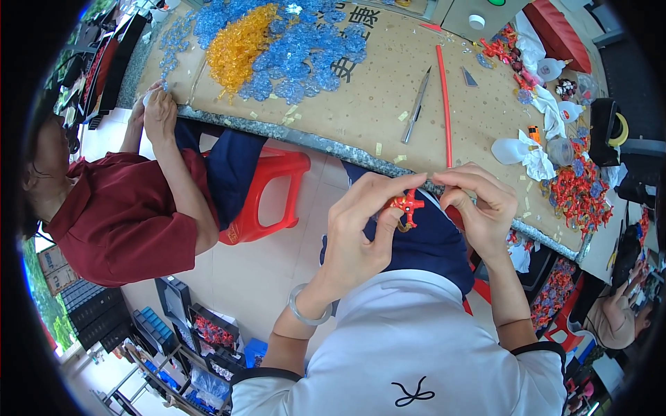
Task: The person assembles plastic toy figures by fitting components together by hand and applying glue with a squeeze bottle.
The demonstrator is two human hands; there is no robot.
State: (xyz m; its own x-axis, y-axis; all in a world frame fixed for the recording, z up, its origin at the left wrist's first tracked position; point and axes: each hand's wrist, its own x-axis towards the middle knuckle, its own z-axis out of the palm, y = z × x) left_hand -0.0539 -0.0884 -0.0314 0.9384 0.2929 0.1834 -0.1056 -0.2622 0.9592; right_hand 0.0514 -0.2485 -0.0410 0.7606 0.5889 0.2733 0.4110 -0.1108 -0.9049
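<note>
A small red plastic piece (409, 205), branched like a little figure, with a dark spot and a yellowish part below it, is pinched between the thumb and fingers of my left hand (361, 225). I hold it over my lap, just off the table edge. Close to its right, my right hand (485, 204) is closed, thumb against the bent fingers. Whatever lies between those fingertips is too small or hidden to make out. Beyond my hands, a long red strip (444, 104) and slim pointed metal tweezers (418, 104) lie on the brown-covered table (381, 83).
Heaps of blue see-through pieces (305, 59) and orange ones (239, 48) cover the far left. At the right are red pieces (586, 191), a squeeze bottle (510, 150) and an orange lighter (533, 134). A person in maroon (132, 215) works to my left beside a red stool (277, 194).
</note>
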